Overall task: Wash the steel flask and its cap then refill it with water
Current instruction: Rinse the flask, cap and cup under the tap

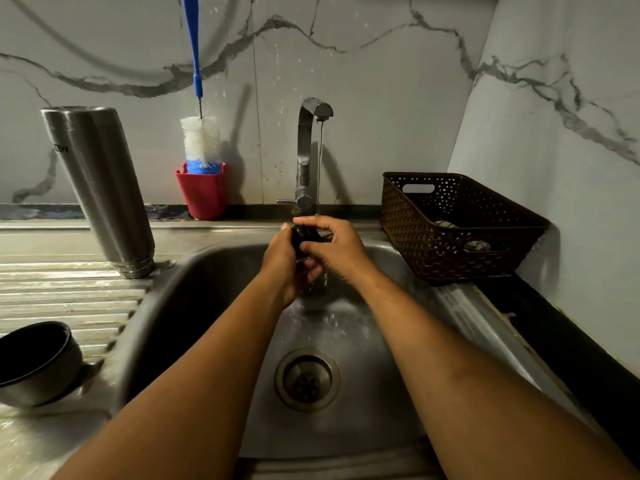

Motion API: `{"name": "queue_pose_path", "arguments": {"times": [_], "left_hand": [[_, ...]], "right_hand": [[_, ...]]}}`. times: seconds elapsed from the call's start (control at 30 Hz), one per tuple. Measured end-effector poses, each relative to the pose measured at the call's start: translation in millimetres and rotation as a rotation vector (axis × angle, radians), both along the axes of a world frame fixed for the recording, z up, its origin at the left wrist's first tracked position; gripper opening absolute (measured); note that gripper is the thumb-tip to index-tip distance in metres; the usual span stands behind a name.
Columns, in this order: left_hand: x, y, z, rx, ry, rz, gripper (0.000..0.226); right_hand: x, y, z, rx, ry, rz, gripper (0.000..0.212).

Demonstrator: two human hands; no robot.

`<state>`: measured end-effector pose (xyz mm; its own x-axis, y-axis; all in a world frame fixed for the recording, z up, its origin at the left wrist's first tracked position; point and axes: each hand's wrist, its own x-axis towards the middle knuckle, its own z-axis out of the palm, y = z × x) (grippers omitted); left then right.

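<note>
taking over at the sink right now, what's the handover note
Left hand and right hand both grip the black cap under the running tap, over the sink.
Steel flask stands mouth down on the drainboard, apparently washed and draining.
Left: finish rinsing the cap, then refill the flask with water.

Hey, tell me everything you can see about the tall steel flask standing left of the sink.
The tall brushed-steel flask is a plain grey metal cylinder with faint lettering near its upper end that reads upside down. It stands on its narrower, ringed end, seemingly mouth down, on the ribbed steel drainboard just left of the sink basin, looking tilted in this wide view. Only the drainboard touches it; the left hand and right hand both grip a small black cap elsewhere, under the tap.
</note>
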<state>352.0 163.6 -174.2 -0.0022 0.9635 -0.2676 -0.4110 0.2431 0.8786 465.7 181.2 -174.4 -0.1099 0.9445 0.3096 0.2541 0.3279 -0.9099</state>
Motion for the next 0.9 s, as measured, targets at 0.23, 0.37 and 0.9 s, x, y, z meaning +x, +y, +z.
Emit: {"name": "queue_pose_path", "arguments": {"times": [0.23, 0.37, 0.9], "left_hand": [[3.7, 0.4, 0.1, -0.02, -0.077, -0.059, 0.046], [7.9, -2.0, 1.1, -0.01, -0.082, -0.066, 0.045], [-2.1, 0.7, 5.3, -0.007, -0.225, -0.005, 0.029]], "right_hand": [[-2.0, -0.1, 4.8, -0.023, 0.0, -0.102, 0.02], [-1.1, 1.7, 3.0, 0.011, -0.055, -0.215, 0.026], [6.8, 5.2, 2.5, -0.247, 0.325, -0.121, 0.02]]}}
